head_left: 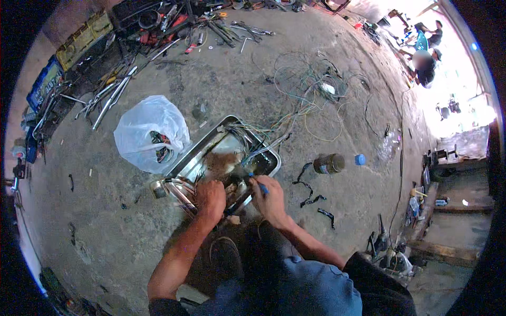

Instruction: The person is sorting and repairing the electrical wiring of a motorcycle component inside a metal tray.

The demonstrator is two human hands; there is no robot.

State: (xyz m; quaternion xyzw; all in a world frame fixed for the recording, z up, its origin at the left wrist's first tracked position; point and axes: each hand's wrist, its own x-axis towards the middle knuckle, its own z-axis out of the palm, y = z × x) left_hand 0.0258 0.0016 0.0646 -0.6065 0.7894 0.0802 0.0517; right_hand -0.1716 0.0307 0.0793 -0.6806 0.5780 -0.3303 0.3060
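Observation:
A rectangular metal tray [275,159] lies on the floor in front of me, with brownish liquid or dirt spread over its bottom. My left hand [211,199] is closed in a fist over the tray's near left part. Whatever it grips is hidden under the fingers. Over the near right part, my right hand [270,199] pinches a slim blue-handled tool [264,188], whose working end is too blurred to name. Between the hands sits a dark, dirty part [232,188], partly covered. Pliers-like metal tools [263,150] and thin wires rest across the tray's far right side.
A white plastic bag [150,126] stands left of the tray. To the right are a jar of dark liquid [329,164], a blue cap [360,159] and black strips [305,185]. Tangled wires [316,87] spread beyond. Wrenches [116,97] line the far left; people [425,66] are at far right.

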